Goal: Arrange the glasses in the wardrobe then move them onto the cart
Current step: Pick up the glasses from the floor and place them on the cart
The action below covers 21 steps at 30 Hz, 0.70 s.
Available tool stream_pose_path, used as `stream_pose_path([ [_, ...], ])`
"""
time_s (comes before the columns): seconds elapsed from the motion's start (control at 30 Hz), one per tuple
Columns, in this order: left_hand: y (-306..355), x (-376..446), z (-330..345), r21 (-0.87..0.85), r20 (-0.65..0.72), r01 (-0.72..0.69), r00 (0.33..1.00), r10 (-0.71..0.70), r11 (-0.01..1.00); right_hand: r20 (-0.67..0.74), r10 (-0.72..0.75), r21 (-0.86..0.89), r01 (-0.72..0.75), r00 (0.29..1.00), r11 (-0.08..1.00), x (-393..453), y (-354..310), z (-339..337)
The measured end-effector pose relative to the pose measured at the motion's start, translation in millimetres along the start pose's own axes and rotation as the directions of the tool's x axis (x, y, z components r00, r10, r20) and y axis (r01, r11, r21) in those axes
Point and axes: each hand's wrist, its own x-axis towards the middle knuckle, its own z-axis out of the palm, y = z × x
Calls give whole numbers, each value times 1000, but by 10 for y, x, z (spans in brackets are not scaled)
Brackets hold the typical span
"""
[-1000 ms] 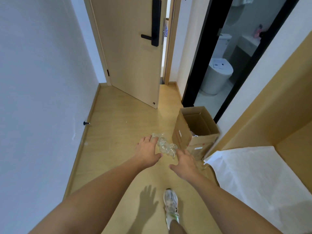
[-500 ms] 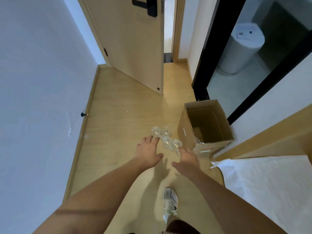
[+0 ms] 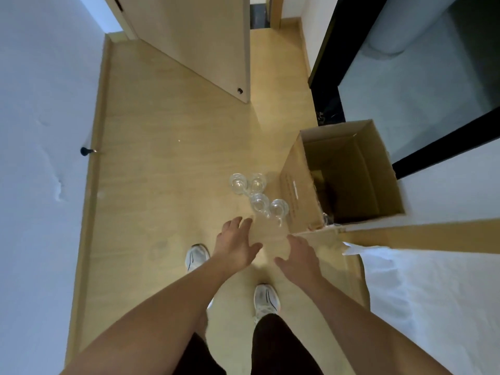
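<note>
Several clear stemmed glasses (image 3: 257, 194) stand upright in a small cluster on the wooden floor, just left of an open cardboard box (image 3: 295, 185). My left hand (image 3: 235, 243) hovers above the floor a little below and left of the glasses, fingers spread and holding nothing. My right hand (image 3: 299, 257) reaches out beside it, below the box's near corner, fingers relaxed and empty. Neither hand touches a glass. Another bit of glass (image 3: 326, 219) shows at the box's near inner corner.
A wooden door (image 3: 205, 41) stands ajar ahead. A white wall with a black doorstop (image 3: 86, 151) runs along the left. A black-framed glass partition (image 3: 405, 77) is at right. A white sheet (image 3: 438, 301) covers a surface at lower right. My two white shoes (image 3: 265, 297) stand below.
The view has tilted down and I have stepped closer. The glasses now lie clear of my hands, which have stayed open and drawn back toward me.
</note>
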Motion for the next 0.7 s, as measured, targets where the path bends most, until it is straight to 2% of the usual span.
stream_pose_path([
  [0.33,-779,1893,1506,-19,65,-24,998,26,1000,-41,95,119,-90,995,989,2209,476,1200],
  [0.57,-1158,2809,2461,42,101,-67,993,62,997,-149,169,262,-126,974,957,3146,857,1922],
  [0.7,-1274,3138,2895,43,52,-90,995,88,995,-215,160,324,-84,963,942,3494,1016,2162],
])
